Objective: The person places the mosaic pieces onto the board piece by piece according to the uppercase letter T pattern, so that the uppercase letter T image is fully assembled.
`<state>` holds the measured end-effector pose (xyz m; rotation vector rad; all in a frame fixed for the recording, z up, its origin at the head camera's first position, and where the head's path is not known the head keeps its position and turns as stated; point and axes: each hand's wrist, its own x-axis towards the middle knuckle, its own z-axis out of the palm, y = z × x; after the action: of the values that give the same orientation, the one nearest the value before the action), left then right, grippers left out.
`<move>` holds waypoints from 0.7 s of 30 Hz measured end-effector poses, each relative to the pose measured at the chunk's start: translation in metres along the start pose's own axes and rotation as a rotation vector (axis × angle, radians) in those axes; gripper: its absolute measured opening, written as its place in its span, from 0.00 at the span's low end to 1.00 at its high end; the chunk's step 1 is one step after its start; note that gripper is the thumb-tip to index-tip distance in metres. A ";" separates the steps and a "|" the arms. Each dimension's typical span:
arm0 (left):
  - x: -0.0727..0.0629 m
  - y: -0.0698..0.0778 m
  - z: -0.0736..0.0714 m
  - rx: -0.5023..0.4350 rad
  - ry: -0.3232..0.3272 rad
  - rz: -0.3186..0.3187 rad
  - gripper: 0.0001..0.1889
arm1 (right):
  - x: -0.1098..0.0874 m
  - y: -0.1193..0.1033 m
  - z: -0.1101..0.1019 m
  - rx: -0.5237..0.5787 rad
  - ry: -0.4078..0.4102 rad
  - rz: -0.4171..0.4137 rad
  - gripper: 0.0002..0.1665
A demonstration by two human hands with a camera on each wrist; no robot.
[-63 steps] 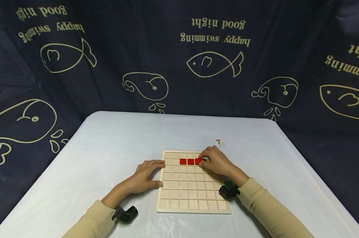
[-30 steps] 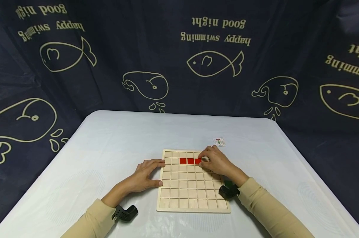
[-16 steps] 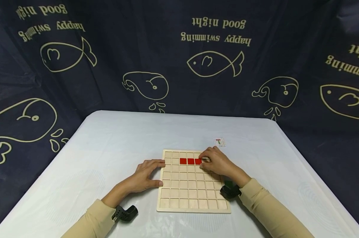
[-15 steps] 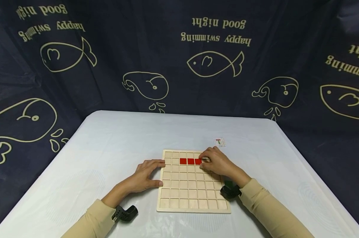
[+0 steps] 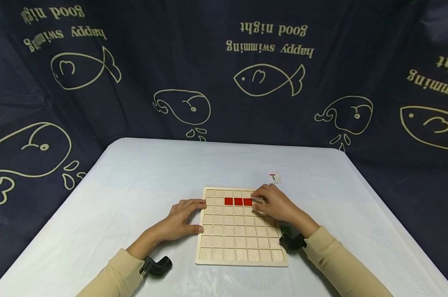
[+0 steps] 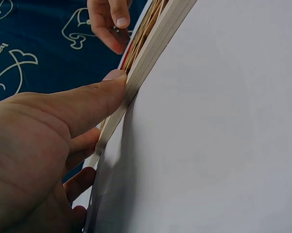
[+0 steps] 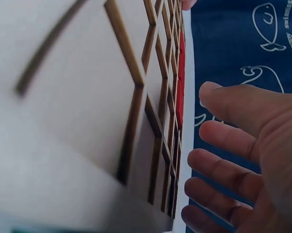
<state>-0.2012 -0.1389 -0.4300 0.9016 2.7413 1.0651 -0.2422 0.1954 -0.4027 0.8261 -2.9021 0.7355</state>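
A square wooden grid board (image 5: 234, 230) lies on the table, and three red square tiles (image 5: 238, 201) sit side by side in its second row from the far edge. My left hand (image 5: 181, 220) rests against the board's left edge; in the left wrist view the thumb (image 6: 105, 94) touches the rim. Just right of the third tile, my right hand (image 5: 277, 205) hovers over the board with thumb and fingers apart. The right wrist view shows its fingers (image 7: 223, 167) spread and holding nothing. It hides part of the board's right side.
Beyond the board's far right corner lies a small card (image 5: 273, 177) printed with a red and green T on a grid. A green piece (image 5: 285, 230) shows by the board's right edge, partly hidden by the right wrist camera. A dark blue printed cloth (image 5: 224, 111) hangs behind the white table.
My right hand has drawn slightly right, away from the third red tile. The left hand and the tiles stay where they were.
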 end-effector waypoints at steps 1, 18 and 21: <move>0.000 0.000 0.000 -0.001 0.000 0.000 0.33 | -0.001 0.000 -0.001 0.000 0.003 0.004 0.18; -0.001 0.000 0.000 -0.015 -0.010 0.002 0.33 | -0.031 -0.004 -0.015 -0.021 0.066 0.048 0.19; -0.001 0.000 -0.001 -0.017 -0.012 0.001 0.33 | -0.037 -0.002 -0.016 -0.036 0.077 0.037 0.18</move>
<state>-0.2006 -0.1396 -0.4296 0.9047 2.7179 1.0775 -0.2111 0.2190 -0.3937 0.7258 -2.8603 0.6988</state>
